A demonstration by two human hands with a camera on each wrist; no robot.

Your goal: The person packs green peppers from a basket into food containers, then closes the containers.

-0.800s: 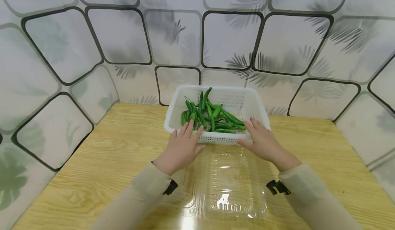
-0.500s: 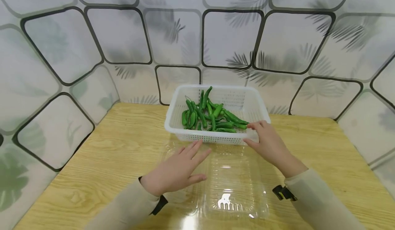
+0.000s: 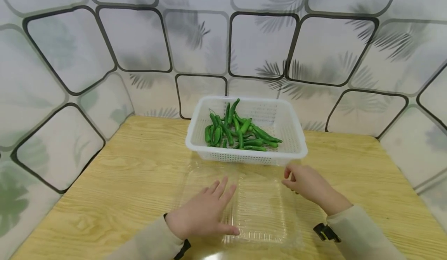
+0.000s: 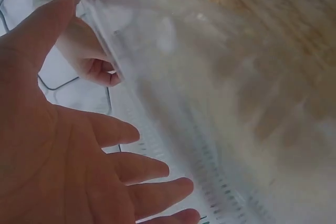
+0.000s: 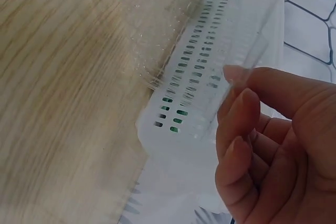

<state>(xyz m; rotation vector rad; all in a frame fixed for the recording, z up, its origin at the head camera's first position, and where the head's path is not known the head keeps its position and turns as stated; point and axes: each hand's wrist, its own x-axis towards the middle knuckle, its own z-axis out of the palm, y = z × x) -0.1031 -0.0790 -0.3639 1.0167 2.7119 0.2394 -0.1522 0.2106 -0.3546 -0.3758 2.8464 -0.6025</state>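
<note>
Pinching the clear plastic container point(image 3: 262, 201) at its edge with the right hand point(image 3: 309, 184).
On my feeds, its thumb and forefinger close on the thin plastic; the left hand point(image 3: 202, 213) has its fingers spread apart, over the container's left part, though I can't tell if it touches. The container is just in front of the white basket point(image 3: 244, 153) of green peppers point(image 3: 241, 134) on the wooden desk point(image 3: 139, 167).

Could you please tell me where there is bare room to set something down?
The table is bare left of the basket and left hand, back to the wall, and right of the basket and right hand. It is crowded in front of the basket, where the clear container and both hands are. The basket itself holds peppers.
</note>
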